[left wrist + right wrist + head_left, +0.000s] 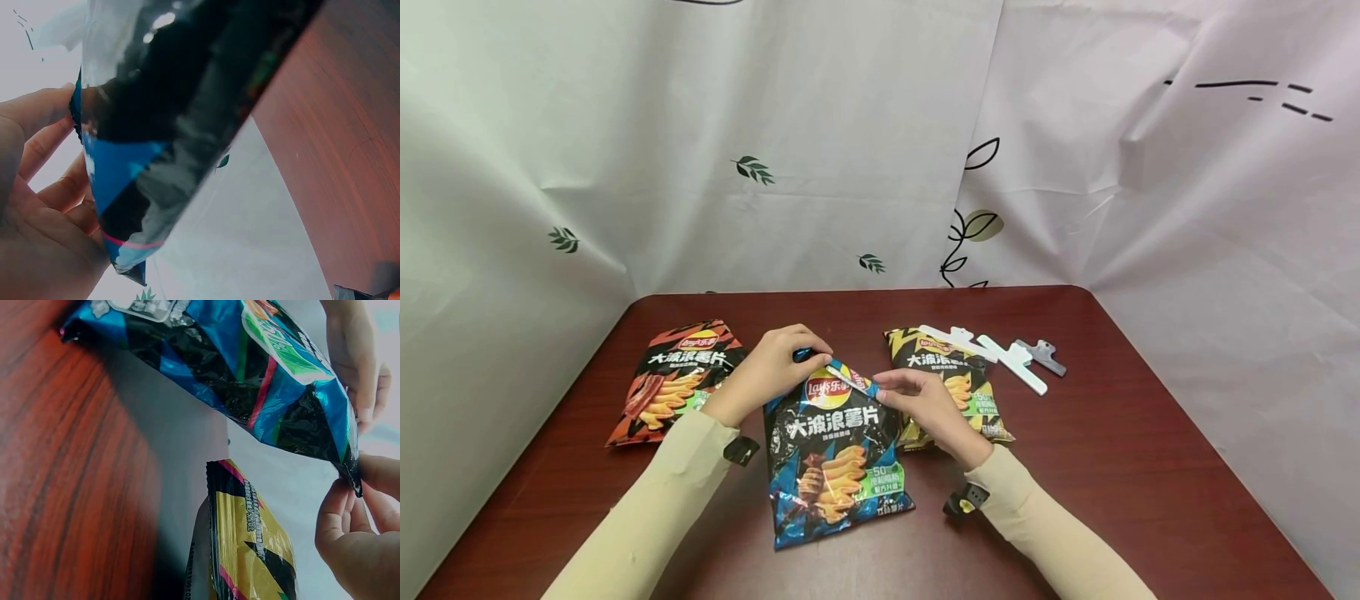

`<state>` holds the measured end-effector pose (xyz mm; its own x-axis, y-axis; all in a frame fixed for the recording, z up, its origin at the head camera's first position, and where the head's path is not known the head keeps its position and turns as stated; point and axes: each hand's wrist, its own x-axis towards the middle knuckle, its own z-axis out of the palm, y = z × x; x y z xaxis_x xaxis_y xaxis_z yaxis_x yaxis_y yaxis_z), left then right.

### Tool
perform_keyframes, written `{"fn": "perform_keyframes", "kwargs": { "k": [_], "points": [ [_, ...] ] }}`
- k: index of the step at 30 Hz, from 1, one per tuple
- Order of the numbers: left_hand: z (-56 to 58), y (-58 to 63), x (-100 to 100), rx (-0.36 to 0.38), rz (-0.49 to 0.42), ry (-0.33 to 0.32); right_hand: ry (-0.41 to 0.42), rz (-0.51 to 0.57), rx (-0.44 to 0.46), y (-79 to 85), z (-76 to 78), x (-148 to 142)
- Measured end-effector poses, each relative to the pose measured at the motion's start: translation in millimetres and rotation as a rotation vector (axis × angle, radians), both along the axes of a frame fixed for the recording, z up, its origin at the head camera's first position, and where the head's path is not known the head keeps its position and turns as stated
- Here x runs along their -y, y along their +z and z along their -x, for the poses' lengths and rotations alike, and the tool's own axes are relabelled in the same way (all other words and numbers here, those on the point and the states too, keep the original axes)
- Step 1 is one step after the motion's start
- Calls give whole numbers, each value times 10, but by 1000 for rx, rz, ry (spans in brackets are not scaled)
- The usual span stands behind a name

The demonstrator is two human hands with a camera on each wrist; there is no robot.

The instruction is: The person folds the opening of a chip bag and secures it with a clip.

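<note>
A blue and black chip bag point(838, 442) stands tilted at the front middle of the table, its top edge between both hands. My left hand point(778, 362) pinches the bag's upper left corner; in the left wrist view its thumb and fingers point(47, 109) meet at the bag's edge. With thumb and fingers my right hand point(925, 404) pinches the upper right corner, also visible in the right wrist view beside the blue bag point(237, 375). The top edge looks folded over, showing a pale strip between the hands.
An orange and black chip bag point(681, 379) lies at the left. Behind my right hand lies a yellow and black bag point(958, 387). Two white clips point(1015, 362) and a grey clip point(1045, 354) are at the back right, one white clip overlapping the yellow bag. White cloth hangs behind the table.
</note>
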<state>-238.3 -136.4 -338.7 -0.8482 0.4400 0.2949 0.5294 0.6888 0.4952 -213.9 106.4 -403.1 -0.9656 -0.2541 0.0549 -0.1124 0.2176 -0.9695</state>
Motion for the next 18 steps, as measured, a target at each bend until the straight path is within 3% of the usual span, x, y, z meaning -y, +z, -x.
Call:
{"fn": "perform_keyframes", "kwargs": {
  "k": [18],
  "points": [
    [32,-8,13,103,69,61,-4,-15,27,-7,-1,13]
  ]
}}
